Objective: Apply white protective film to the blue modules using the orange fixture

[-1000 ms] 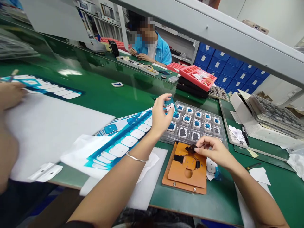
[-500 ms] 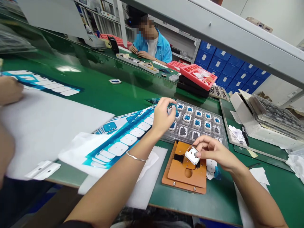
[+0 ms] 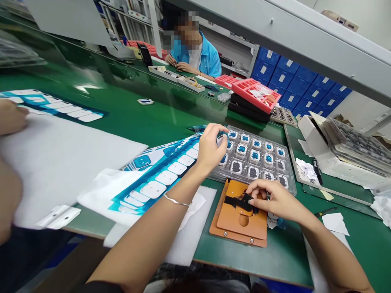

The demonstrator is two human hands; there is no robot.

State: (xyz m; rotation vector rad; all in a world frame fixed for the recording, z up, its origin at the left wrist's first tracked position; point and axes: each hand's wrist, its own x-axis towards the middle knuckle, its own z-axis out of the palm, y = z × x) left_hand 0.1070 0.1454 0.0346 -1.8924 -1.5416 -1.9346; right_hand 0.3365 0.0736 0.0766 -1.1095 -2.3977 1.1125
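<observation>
Here, a worker's left hand [image 3: 210, 148] is pinching a small white part [image 3: 219, 140] between thumb and fingers, just above the near left corner of a clear plastic tray [image 3: 253, 171] holding rows of white-and-blue parts. The right hand [image 3: 275, 199] is curling over an orange fixture [image 3: 240, 232], its fingertips [image 3: 251, 188] bearing on a black strap [image 3: 241, 200]; whether it is gripping the strap, the pictures cannot tell. A blue-and-white printed sheet [image 3: 161, 175] with white pads is lying left of the tray on the green surface [image 3: 131, 118]. At far left, a co-worker's hand [image 3: 10, 118] is resting beside a white board [image 3: 61, 162], while another co-worker [image 3: 210, 61] is working across the surface, near a red tray [image 3: 255, 93].
</observation>
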